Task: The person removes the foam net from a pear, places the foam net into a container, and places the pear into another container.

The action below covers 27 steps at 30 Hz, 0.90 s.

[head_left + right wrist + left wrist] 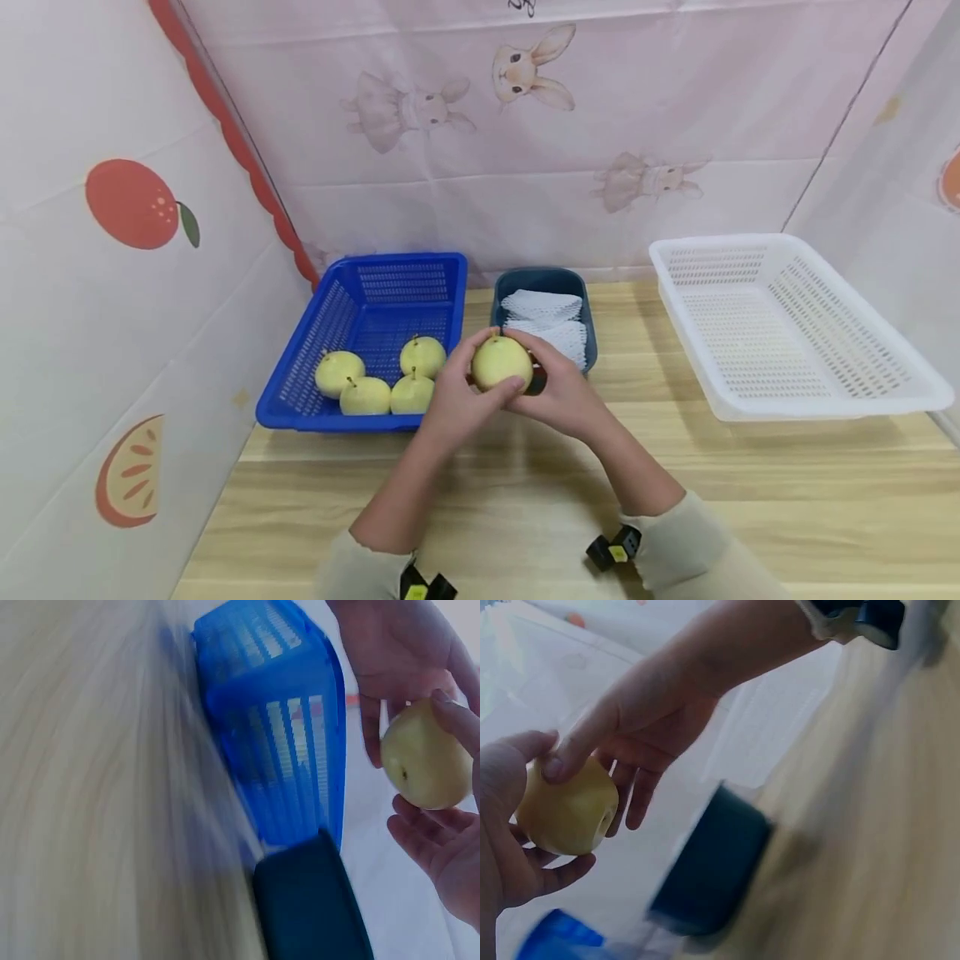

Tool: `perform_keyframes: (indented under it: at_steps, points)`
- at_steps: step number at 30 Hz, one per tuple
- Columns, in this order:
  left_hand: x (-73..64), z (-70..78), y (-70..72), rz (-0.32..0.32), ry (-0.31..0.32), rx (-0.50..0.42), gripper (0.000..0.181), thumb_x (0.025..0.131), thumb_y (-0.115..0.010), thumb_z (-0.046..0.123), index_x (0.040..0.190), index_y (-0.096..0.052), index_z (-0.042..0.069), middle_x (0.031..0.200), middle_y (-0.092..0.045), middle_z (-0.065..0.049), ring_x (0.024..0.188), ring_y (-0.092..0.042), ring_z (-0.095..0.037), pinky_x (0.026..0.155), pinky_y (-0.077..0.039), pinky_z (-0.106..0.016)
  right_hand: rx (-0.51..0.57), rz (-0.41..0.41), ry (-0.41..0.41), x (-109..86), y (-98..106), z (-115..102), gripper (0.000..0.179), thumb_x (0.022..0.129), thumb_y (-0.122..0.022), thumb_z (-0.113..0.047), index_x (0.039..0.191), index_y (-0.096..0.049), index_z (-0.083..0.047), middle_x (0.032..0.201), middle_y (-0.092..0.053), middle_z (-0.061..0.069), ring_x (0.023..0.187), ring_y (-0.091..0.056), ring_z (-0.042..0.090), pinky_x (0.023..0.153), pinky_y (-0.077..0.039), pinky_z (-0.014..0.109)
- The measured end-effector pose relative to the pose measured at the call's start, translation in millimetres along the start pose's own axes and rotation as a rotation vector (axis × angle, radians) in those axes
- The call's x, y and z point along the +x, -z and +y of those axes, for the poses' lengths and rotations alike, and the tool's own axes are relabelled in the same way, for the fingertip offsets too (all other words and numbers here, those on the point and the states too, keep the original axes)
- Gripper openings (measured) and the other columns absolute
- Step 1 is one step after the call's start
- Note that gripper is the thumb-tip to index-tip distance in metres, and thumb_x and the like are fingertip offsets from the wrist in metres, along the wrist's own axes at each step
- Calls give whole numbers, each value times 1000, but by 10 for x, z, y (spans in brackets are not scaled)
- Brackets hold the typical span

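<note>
Both hands hold one yellow-green pear [502, 363] between them, raised in front of the small dark teal bin. My left hand [456, 398] has its thumb across the lower front of the pear and its fingers round the left side. On the other side, my right hand [558, 398] grips it with fingers over the top right and the thumb low. In the right wrist view the pear [429, 755] sits between the two hands, a small dark dimple at its end. Behind them the teal bin [591, 337] contains white foam net sleeves [546, 307], partly hidden by the right hand.
On the left stands a blue basket [360, 422] with several pears [366, 395] near its front. A white basket [825, 408] stands at the right on the wooden table [525, 492]. Printed cloth [465, 158] hangs behind and at both sides.
</note>
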State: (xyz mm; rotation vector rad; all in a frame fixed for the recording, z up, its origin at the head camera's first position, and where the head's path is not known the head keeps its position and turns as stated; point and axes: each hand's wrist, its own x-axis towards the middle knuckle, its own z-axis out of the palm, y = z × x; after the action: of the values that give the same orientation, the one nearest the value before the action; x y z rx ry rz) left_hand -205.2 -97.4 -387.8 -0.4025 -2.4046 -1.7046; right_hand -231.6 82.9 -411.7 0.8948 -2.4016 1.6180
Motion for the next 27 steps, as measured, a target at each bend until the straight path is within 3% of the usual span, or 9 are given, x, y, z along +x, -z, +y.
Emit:
perform_keyframes:
  at_steps: [5, 7, 10, 14, 19, 27]
  points:
    - [144, 192, 381, 39, -72, 102, 64, 80, -82, 34, 137, -55, 23, 135, -57, 4, 108, -58, -21, 80, -57, -38, -8, -9, -15, 121, -159, -97, 85, 81, -82, -30, 152, -35, -26, 144, -49, 0, 123, -55, 19, 98, -52, 41]
    - [228, 232, 591, 66, -75, 119, 64, 80, -82, 33, 137, -55, 21, 136, -57, 2, 110, -59, -22, 81, -58, -39, -90, -60, -29, 159, -261, -106, 81, 84, -78, -36, 152, -35, -26, 144, -50, 0, 127, -52, 19, 103, -48, 42]
    - [386, 195, 915, 91, -28, 154, 67, 80, -81, 40, 138, -53, 23, 136, -55, 1, 111, -59, -23, 84, -58, -42, -266, -163, 3, 176, -429, -120, 72, 88, -70, -47, 150, -40, -24, 146, -49, 3, 135, -45, 22, 110, -40, 45]
    - [621, -30, 1256, 78, 62, 257, 74, 81, -77, 48, 143, -47, 21, 139, -52, -4, 117, -57, -25, 89, -56, -46, -467, -244, 100, 149, -618, -136, 66, 91, -60, -58, 145, -49, -22, 149, -45, 3, 144, -32, 29, 116, -31, 49]
    - [807, -372, 1432, 4, 215, 447, 79, 86, -73, 48, 148, -38, 15, 145, -47, -12, 121, -54, -32, 91, -54, -49, -631, -252, 193, 132, -745, -111, 55, 94, -57, -57, 135, -59, -21, 151, -44, 4, 147, -26, 34, 120, -24, 47]
    - [919, -839, 1513, -199, 361, 655, 63, 94, -67, 33, 141, -37, 5, 136, -49, -21, 116, -54, -36, 87, -51, -48, -608, -314, 178, 160, -787, -153, 53, 95, -53, -56, 136, -59, -22, 156, -38, 0, 149, -21, 33, 120, -24, 47]
